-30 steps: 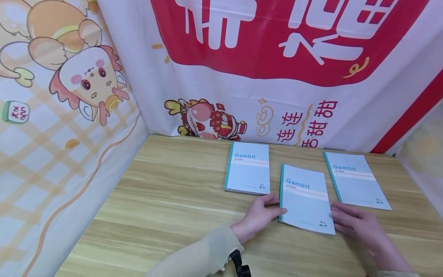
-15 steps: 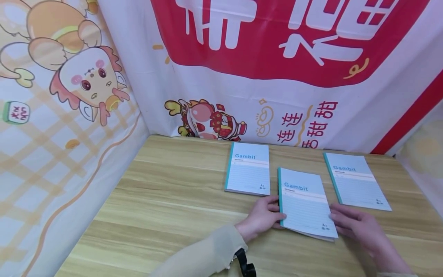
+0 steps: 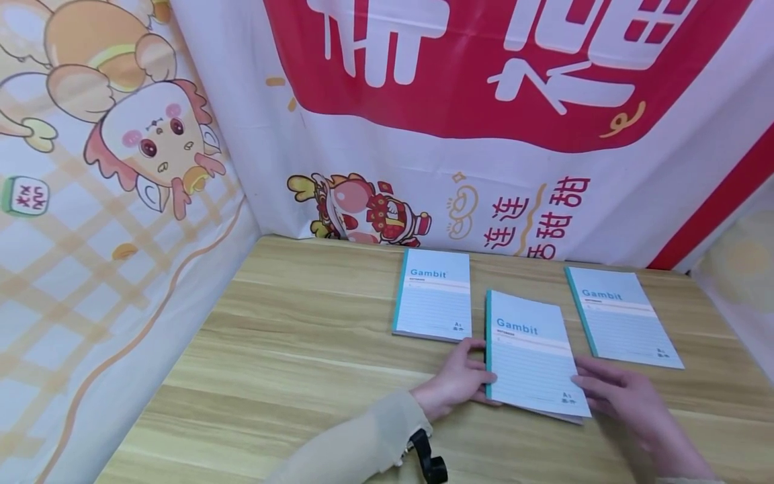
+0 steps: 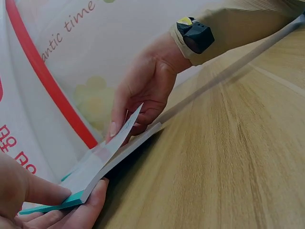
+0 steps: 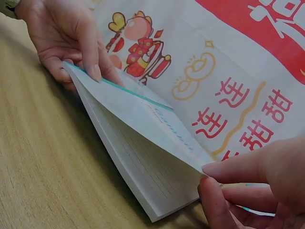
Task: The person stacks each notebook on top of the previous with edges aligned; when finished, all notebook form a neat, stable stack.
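The middle Gambit notebook (image 3: 526, 336), pale blue with a teal spine, is between both hands. My left hand (image 3: 456, 380) grips its spine, thumb on top and fingers underneath, as the left wrist view shows. At the opposite edge, my right hand (image 3: 625, 396) pinches the front cover (image 5: 138, 109) between thumb and finger. In the right wrist view that cover stands lifted from the lined pages (image 5: 143, 167), leaving a gap along the bottom edge. The notebook looks raised a little off the table at the spine.
Two matching notebooks lie flat on the wood-grain table (image 3: 290, 349): a left notebook (image 3: 434, 292) and a right notebook (image 3: 625, 316). A printed curtain (image 3: 375, 148) hangs along the table's back edge, and a patterned cloth (image 3: 121, 269) covers the left side.
The middle notebook has shifted slightly toward me and its cover has come up off the pages. My left hand has slid under the spine; my right fingers have closed on the cover's edge.
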Action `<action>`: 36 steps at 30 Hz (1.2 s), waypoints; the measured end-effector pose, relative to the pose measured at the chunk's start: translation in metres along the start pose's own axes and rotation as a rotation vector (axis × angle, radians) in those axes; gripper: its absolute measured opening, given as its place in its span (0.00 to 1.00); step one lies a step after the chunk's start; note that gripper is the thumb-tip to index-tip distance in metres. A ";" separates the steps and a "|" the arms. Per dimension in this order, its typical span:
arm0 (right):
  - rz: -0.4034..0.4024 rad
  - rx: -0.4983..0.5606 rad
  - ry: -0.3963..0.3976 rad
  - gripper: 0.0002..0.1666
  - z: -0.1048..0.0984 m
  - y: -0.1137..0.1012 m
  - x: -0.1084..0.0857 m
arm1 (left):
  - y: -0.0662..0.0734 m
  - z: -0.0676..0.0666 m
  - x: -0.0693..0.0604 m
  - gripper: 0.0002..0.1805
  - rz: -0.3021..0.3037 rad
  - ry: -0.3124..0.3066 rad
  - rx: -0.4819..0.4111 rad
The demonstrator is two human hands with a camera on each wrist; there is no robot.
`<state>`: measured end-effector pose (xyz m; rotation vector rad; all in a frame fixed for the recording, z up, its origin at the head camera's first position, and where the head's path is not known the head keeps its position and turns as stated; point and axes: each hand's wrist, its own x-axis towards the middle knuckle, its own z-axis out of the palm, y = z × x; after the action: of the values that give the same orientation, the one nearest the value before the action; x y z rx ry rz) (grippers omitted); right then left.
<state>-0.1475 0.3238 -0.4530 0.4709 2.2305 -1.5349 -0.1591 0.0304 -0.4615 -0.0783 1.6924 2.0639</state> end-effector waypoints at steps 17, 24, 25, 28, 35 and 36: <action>0.019 -0.014 -0.017 0.50 0.005 -0.005 0.001 | 0.006 -0.007 -0.003 0.32 0.028 -0.031 -0.058; -0.011 -0.005 0.005 0.50 0.012 -0.009 -0.002 | 0.010 -0.013 -0.006 0.33 0.040 -0.034 -0.041; -0.015 -0.007 0.005 0.51 0.013 -0.010 -0.002 | 0.011 -0.014 -0.007 0.34 0.039 -0.036 -0.037; -0.017 -0.012 0.010 0.52 0.016 -0.013 -0.001 | 0.013 -0.018 -0.008 0.34 0.037 -0.041 -0.031; -0.032 -0.011 0.016 0.53 0.023 -0.019 0.001 | 0.019 -0.027 -0.009 0.34 0.043 -0.053 -0.025; -0.031 -0.011 0.019 0.53 0.024 -0.020 0.002 | 0.020 -0.028 -0.009 0.34 0.043 -0.055 -0.028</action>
<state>-0.1554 0.2945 -0.4459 0.4513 2.2692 -1.5392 -0.1655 -0.0018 -0.4472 0.0063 1.6466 2.1020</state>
